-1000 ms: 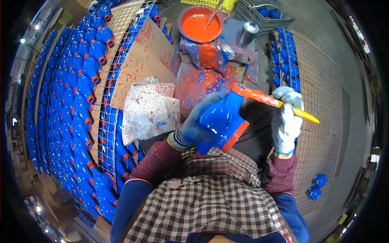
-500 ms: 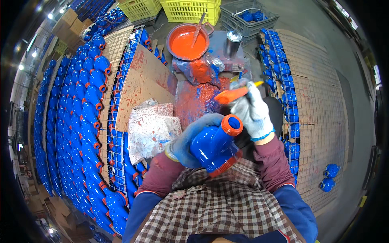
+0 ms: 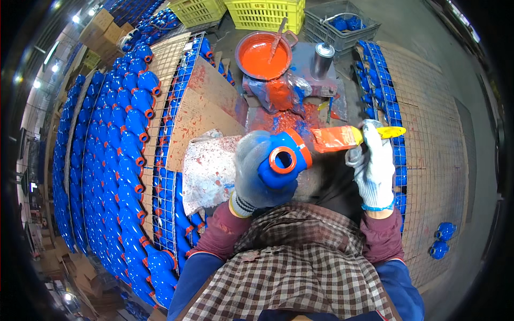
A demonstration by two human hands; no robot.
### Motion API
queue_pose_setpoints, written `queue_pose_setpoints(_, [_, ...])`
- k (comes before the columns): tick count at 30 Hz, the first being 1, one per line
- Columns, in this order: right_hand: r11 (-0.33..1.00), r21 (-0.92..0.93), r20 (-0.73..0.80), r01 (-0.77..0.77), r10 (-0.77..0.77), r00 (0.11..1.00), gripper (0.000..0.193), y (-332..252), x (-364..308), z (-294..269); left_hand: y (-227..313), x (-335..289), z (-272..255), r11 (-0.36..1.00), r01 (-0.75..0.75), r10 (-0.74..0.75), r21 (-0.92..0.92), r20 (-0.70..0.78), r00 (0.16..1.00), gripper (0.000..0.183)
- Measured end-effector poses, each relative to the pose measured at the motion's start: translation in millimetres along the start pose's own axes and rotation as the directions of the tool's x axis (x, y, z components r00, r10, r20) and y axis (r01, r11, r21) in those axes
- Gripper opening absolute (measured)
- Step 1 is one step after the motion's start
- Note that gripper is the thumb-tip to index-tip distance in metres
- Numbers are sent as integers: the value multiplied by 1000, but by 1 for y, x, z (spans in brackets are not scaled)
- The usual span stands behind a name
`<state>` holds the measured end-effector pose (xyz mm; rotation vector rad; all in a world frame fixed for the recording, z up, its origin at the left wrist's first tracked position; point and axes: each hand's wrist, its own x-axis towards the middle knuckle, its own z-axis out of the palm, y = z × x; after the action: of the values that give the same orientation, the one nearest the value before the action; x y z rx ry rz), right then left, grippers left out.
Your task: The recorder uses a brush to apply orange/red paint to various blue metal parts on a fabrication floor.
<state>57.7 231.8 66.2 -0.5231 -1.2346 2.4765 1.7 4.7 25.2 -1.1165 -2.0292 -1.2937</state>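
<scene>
My left hand (image 3: 252, 174), in a grey-stained knit glove, is closed around a glossy blue pipe fitting (image 3: 277, 181) with orange rims. One round opening of the fitting faces up, and its wider orange rim is turned toward the right. My right hand (image 3: 373, 166), in a white glove, grips a flat paintbrush (image 3: 336, 139) with a yellow handle. The brush's orange-coated bristles point left, close beside the wide rim; whether they touch it I cannot tell. Beyond my hands, a pan (image 3: 239, 65) of orange paint holds a paint-covered stick (image 3: 277, 41).
A metal can (image 3: 322, 61) stands right of the pan on a paint-spattered stand. A stained white cloth (image 3: 208, 174) lies left of my left hand. Rows of blue fittings (image 3: 120, 176) fill the left. Wire mesh over cardboard (image 3: 428, 155) on the right carries two fittings (image 3: 443, 239). Yellow crates (image 3: 265, 17) stand behind.
The fitting has been turned in my left hand, so a different opening faces up. My right hand has moved right, and the brush has swung level with its bristles near the wide rim.
</scene>
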Motion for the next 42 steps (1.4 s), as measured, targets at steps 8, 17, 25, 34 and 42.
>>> queue_pose_setpoints(8, [955, -282, 38, 91, -84, 996, 15, 12, -3, 16, -8, -11, -5, 981, -161, 176, 109, -140, 974, 74])
queue_pose_setpoints(17, [784, -567, 175, 252, -184, 967, 18, -18, -12, 39, -5, 0, -19, 866, -367, 336, 338, 148, 930, 54])
queue_pose_setpoints(25, [907, -375, 61, 191, -182, 981, 29, -24, 3, -8, -4, 17, -2, 934, -141, 60, 329, 244, 968, 40])
queue_pose_setpoints(34, [-218, -577, 810, 787, -280, 516, 33, -1, 41, -13, 15, 16, 16, 911, -157, -62, 382, 502, 863, 31])
queue_pose_setpoints(42, [-275, -617, 787, 737, -214, 579, 20, -16, 9, 11, 15, 14, 22, 917, -122, -131, 379, 576, 807, 43])
